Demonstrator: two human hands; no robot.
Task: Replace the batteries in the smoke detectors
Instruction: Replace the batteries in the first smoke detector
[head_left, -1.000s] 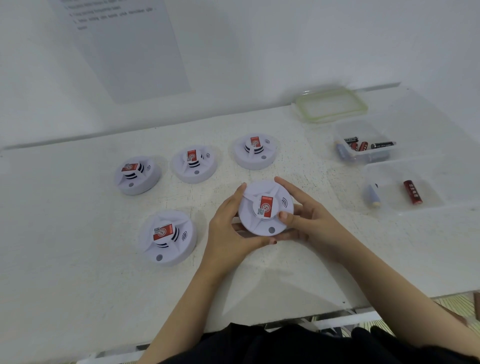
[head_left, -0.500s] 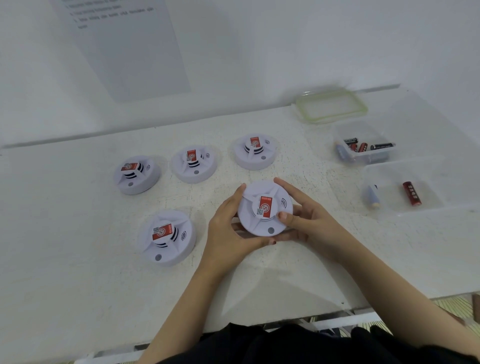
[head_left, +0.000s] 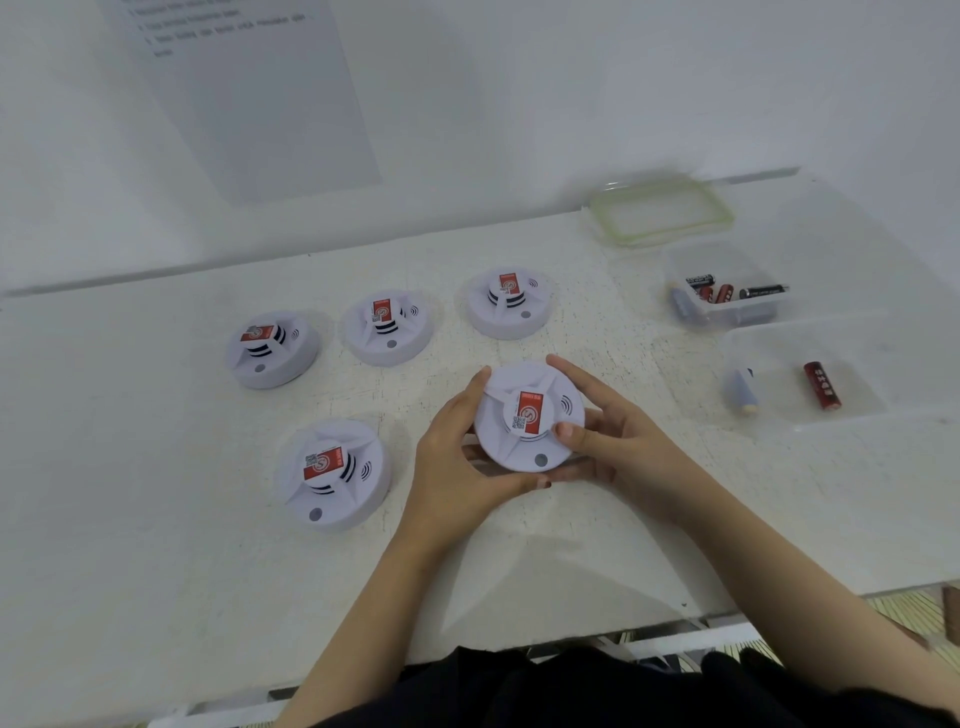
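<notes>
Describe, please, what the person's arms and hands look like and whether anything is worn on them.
Both forearms are bare, with no sleeves reaching them. The left hand and the right hand carry no gloves, rings, watch or bracelets that I can see. One left fingernail looks dark, perhaps polished. A black garment covers the body at the bottom edge.

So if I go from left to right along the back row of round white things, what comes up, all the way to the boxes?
Left detector → middle detector → right detector → battery box.

The left hand (head_left: 457, 457) and the right hand (head_left: 618, 441) hold one white smoke detector (head_left: 527, 415) from both sides above the tabletop (head_left: 156, 545).
</notes>
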